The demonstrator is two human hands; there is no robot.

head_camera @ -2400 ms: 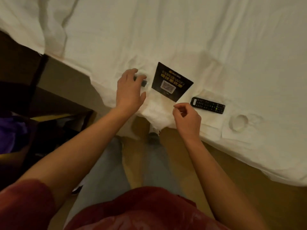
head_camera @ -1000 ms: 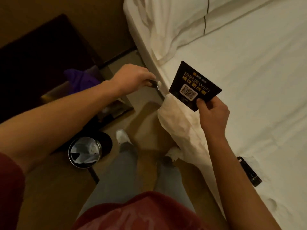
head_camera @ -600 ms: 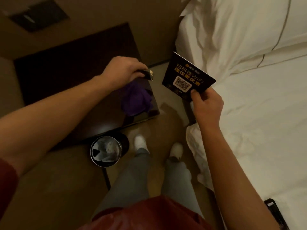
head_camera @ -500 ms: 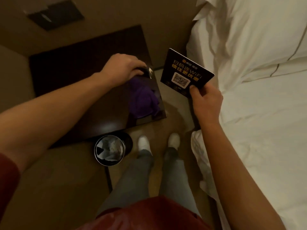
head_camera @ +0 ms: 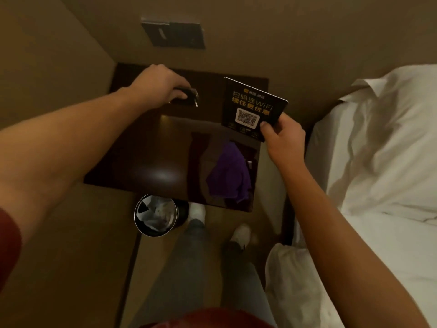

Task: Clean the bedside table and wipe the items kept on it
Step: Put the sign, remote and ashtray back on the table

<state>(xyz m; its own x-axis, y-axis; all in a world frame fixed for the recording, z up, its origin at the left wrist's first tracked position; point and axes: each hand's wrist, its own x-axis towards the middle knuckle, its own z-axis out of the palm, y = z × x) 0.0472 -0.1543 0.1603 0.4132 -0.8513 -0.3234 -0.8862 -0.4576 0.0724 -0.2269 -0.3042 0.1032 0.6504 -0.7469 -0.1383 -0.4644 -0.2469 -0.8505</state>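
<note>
Bedside table (head_camera: 151, 162), dark and glossy, fills the middle of the frame, seen from above. A crumpled purple cloth (head_camera: 229, 176) lies on its lower right part, near the front edge. Over the upper part of the table, the left hand (head_camera: 160, 86) is clenched around a small dark object with a shiny metal end (head_camera: 189, 97) (too dim to tell what it is, or whether it touches the tabletop). To the right of it, the right hand (head_camera: 281, 138) has its grip on the lower right corner of a black card (head_camera: 250, 107), thumb on the face; the card shows yellow and white lettering, the word WiFi and a square code. It is held up above the table's upper right part.

Below the table's front edge, in the lower middle of the frame, a round bin (head_camera: 155, 215) lined with a bag stands on the floor, just left of the person's white shoes (head_camera: 240, 234) and grey trousers. A bed with white sheets (head_camera: 378, 185) runs down the right side. On the wall at the upper middle sits a dark panel (head_camera: 173, 34).
</note>
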